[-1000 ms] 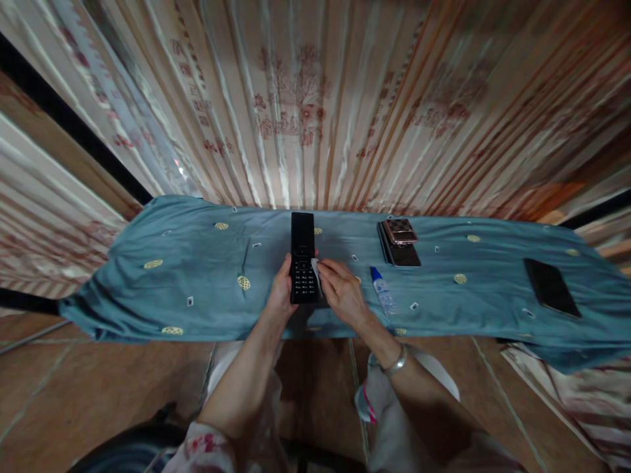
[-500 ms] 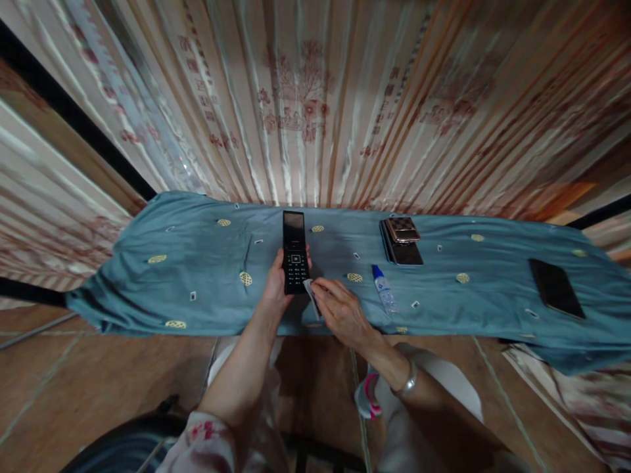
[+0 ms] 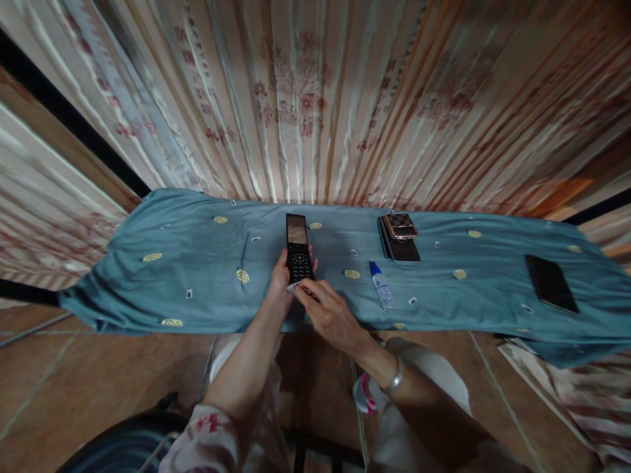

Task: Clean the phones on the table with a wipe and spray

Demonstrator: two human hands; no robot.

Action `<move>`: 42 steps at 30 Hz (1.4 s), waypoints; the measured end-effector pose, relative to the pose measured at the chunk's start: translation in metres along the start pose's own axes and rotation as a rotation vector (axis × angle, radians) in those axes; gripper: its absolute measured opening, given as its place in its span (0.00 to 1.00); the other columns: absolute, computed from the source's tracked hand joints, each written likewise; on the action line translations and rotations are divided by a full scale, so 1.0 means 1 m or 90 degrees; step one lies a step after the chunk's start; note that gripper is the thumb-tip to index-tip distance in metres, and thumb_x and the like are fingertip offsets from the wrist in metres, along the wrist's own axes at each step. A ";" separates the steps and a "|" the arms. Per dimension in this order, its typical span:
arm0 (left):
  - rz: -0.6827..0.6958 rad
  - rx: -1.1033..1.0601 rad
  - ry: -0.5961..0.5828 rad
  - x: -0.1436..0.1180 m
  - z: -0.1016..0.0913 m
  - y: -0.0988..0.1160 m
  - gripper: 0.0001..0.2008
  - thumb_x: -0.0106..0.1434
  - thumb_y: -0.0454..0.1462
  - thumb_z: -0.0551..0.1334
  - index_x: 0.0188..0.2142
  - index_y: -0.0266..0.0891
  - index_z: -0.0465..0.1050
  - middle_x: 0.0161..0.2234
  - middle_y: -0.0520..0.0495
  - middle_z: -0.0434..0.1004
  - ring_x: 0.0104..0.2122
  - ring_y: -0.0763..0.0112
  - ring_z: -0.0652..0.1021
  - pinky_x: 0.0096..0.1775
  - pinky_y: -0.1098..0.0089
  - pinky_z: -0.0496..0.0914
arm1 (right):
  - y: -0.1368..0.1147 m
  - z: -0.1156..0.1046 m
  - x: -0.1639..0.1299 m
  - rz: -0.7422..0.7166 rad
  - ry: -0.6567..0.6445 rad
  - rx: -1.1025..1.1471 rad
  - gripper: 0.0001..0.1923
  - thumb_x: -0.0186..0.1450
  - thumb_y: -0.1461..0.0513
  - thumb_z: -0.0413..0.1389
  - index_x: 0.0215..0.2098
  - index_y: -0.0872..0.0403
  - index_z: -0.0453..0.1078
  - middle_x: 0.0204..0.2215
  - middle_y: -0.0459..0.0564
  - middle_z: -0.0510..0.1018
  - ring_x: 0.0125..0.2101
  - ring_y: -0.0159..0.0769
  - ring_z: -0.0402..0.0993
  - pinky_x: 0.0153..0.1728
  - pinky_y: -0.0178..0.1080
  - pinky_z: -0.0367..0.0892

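Note:
A black flip phone (image 3: 299, 256), opened out with its screen half away from me, rests in my left hand (image 3: 280, 279). The left thumb lies along its left edge and the fingertips show at its right edge. My right hand (image 3: 329, 314) pinches a small whitish cloth or wipe (image 3: 292, 287) against the bottom end of the keypad. Most of the cloth is hidden under the right fingers. To the right of my hands lies a small clear bottle with a blue cap (image 3: 381, 286).
A blue-green cloth (image 3: 207, 256) with yellow patterns covers the narrow table. Right of centre, a checkered folded phone (image 3: 401, 225) sits on stacked dark phones (image 3: 405, 250). A dark flat device (image 3: 551, 284) lies far right. A striped curtain (image 3: 296, 98) hangs behind.
My right hand has moved left with the cloth, from the keypad's lower right corner to its bottom edge. The phone has tilted slightly, and its screen looks brighter.

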State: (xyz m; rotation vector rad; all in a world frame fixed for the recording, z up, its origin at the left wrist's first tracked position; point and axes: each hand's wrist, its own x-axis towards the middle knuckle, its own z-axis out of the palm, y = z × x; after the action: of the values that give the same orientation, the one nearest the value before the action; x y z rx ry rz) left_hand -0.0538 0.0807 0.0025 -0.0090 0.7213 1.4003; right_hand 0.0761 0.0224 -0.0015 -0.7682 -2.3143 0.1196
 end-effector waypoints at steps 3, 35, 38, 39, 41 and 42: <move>0.005 0.002 0.005 0.002 0.000 -0.002 0.22 0.71 0.43 0.46 0.44 0.30 0.73 0.31 0.43 0.80 0.28 0.71 0.78 0.41 0.65 0.75 | -0.001 0.001 0.003 0.024 -0.004 0.004 0.17 0.70 0.69 0.46 0.54 0.56 0.67 0.45 0.55 0.75 0.42 0.38 0.69 0.46 0.41 0.71; -0.025 0.172 -0.031 -0.008 -0.003 -0.021 0.19 0.67 0.44 0.54 0.42 0.30 0.76 0.29 0.43 0.81 0.29 0.68 0.80 0.35 0.71 0.73 | 0.029 0.006 0.007 0.128 0.044 0.029 0.18 0.69 0.67 0.45 0.49 0.56 0.73 0.45 0.57 0.76 0.43 0.41 0.70 0.47 0.43 0.71; -0.017 0.168 -0.035 -0.007 -0.002 -0.018 0.20 0.67 0.45 0.53 0.43 0.30 0.76 0.29 0.43 0.80 0.29 0.69 0.80 0.35 0.72 0.73 | 0.031 0.006 0.005 0.138 0.039 0.030 0.17 0.69 0.67 0.45 0.49 0.57 0.73 0.45 0.58 0.76 0.44 0.41 0.70 0.48 0.43 0.71; -0.016 0.167 -0.040 -0.007 -0.001 -0.018 0.21 0.67 0.45 0.53 0.43 0.30 0.76 0.29 0.43 0.81 0.29 0.69 0.80 0.35 0.71 0.73 | 0.033 0.006 0.004 0.146 0.036 0.028 0.17 0.69 0.67 0.45 0.50 0.56 0.73 0.46 0.57 0.76 0.44 0.41 0.70 0.48 0.43 0.70; -0.015 0.167 -0.047 -0.007 0.000 -0.019 0.20 0.67 0.45 0.54 0.43 0.30 0.76 0.30 0.43 0.81 0.30 0.68 0.81 0.37 0.71 0.73 | 0.037 0.006 0.003 0.161 0.037 0.021 0.18 0.69 0.67 0.45 0.50 0.55 0.73 0.46 0.57 0.75 0.45 0.42 0.70 0.49 0.44 0.70; -0.014 0.167 -0.047 -0.008 0.000 -0.020 0.20 0.67 0.45 0.54 0.42 0.30 0.76 0.30 0.43 0.81 0.30 0.68 0.81 0.37 0.71 0.73 | 0.039 0.006 0.003 0.167 0.041 0.016 0.18 0.69 0.67 0.45 0.51 0.54 0.73 0.46 0.57 0.75 0.45 0.42 0.70 0.49 0.44 0.70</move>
State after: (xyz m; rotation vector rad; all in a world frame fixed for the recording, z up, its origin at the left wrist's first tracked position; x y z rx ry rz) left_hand -0.0357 0.0696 -0.0020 0.2387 0.8365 1.2698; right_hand 0.0901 0.0564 -0.0154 -1.0450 -2.1383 0.2357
